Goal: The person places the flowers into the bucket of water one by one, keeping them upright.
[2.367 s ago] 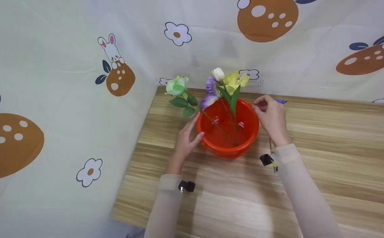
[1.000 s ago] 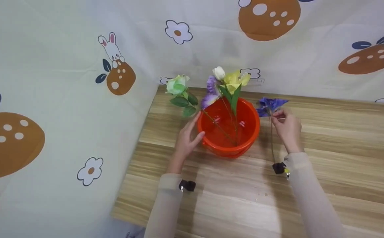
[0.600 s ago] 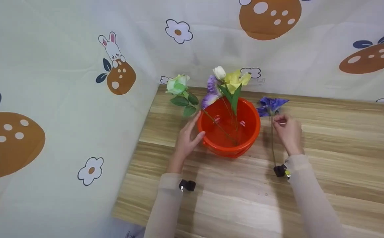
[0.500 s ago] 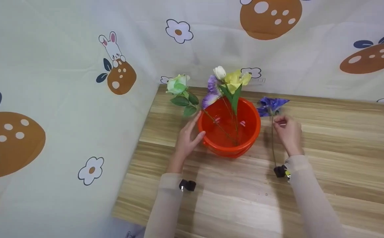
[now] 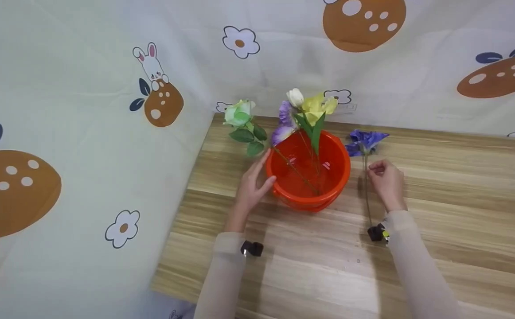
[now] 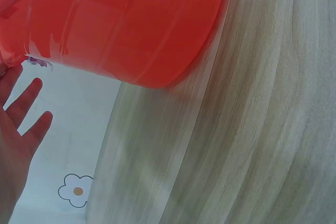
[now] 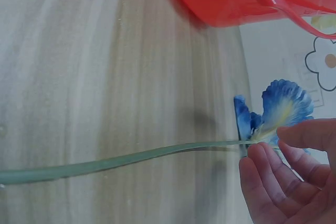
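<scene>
A red bucket [image 5: 308,201] stands on the wooden table, with a green rose [image 5: 239,113], a purple flower [image 5: 284,130], a white tulip [image 5: 295,97] and a yellow flower [image 5: 314,108] leaning in it. Against the bucket's left side rests my left hand [image 5: 251,188], its fingers extended along the rim. To the bucket's right a blue-purple iris [image 5: 364,142] lies on the table, its stem [image 7: 131,158] running toward the near edge. Just right of that stem is my right hand [image 5: 387,181], fingers loosely bent. Thumb and fingertips look apart in the right wrist view, close to the stem below the bloom.
A printed curtain [image 5: 84,110] hangs behind the table [image 5: 461,199] and along its left edge. Black wrist cameras [image 5: 252,248] sit at both cuffs. The bucket's handle [image 7: 286,11] hangs down its side.
My right hand has moved from beside the bucket's rim to the iris, then slid slightly down beside its stem. The iris bloom has come into sight. My left hand stays at the bucket.
</scene>
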Demonstrator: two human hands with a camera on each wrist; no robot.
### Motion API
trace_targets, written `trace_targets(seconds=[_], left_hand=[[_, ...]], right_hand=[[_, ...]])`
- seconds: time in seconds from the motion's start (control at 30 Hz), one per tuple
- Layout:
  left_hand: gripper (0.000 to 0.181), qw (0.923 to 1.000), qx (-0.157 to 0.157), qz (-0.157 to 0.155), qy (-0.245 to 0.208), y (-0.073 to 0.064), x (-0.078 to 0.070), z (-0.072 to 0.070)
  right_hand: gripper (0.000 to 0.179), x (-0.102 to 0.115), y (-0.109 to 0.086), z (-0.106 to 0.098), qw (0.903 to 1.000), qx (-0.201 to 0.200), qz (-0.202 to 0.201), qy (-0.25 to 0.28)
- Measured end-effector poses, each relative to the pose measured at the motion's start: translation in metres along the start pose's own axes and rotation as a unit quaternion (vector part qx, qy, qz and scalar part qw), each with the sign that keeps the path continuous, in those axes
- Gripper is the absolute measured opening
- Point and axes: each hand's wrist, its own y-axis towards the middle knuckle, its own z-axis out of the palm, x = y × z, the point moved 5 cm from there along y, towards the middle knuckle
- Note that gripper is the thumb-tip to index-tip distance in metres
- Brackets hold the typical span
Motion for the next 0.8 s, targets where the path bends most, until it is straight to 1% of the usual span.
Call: trace_targets(seconds=[0.33, 0.57, 0.67, 0.8], left_hand=[[0.065, 0.9999, -0.007, 0.005, 0.009, 0.000, -0.002, 0.000], [0.064, 0.9999, -0.007, 0.010, 0.007, 0.000, -0.002, 0.000], [0.064, 0.9999, -0.007, 0.013, 0.003, 0.001, -0.002, 0.000], [0.064, 0.9999, -0.007, 0.015, 0.002, 0.001, -0.001, 0.000]], right_hand=[[0.019, -0.013, 0.000, 0.006, 0.9995, 0.027, 0.020, 0.002], [0.022, -0.018, -0.001, 0.009, 0.9977, 0.048, 0.033, 0.035], [0.024, -0.020, -0.001, 0.011, 0.9966, 0.058, 0.043, 0.039], [0.028, -0.023, -0.001, 0.012, 0.9955, 0.067, 0.059, 0.030]])
